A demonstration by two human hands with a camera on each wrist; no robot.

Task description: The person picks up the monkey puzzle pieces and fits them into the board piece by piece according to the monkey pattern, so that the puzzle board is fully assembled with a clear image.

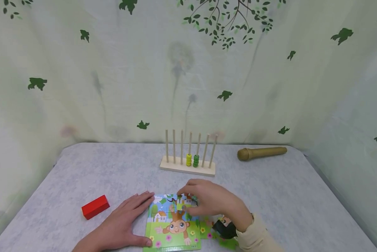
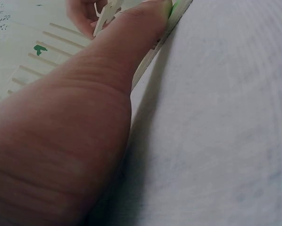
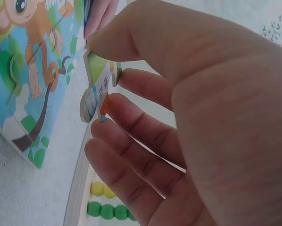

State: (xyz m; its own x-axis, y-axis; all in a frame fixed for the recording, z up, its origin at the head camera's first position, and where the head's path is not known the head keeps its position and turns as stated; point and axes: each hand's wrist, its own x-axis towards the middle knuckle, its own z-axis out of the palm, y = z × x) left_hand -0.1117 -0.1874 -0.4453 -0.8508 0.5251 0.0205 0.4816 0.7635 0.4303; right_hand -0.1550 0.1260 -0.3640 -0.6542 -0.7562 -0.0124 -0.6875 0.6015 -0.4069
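A monkey picture puzzle (image 1: pixel 172 241) lies flat on the table in front of me. My left hand (image 1: pixel 125 217) rests along its left side, with straight fingers at the top left corner and the thumb on the lower left edge. Between thumb and fingertips, my right hand (image 1: pixel 212 199) pinches a puzzle piece (image 3: pixel 97 87) above the upper right part of the picture. House and green patches show on that piece in the right wrist view. Other puzzle pieces (image 1: pixel 206 231) lie right of the picture, partly hidden under the right wrist.
A wooden rack (image 1: pixel 188 169) with upright pegs stands behind the puzzle, yellow beads (image 1: pixel 189 160) and green beads (image 1: pixel 196 161) on two of them. To the left lies a red block (image 1: pixel 95 207). A brown wooden stick (image 1: pixel 262 153) lies at the back right, before a leaf-patterned curtain (image 1: pixel 128 70).
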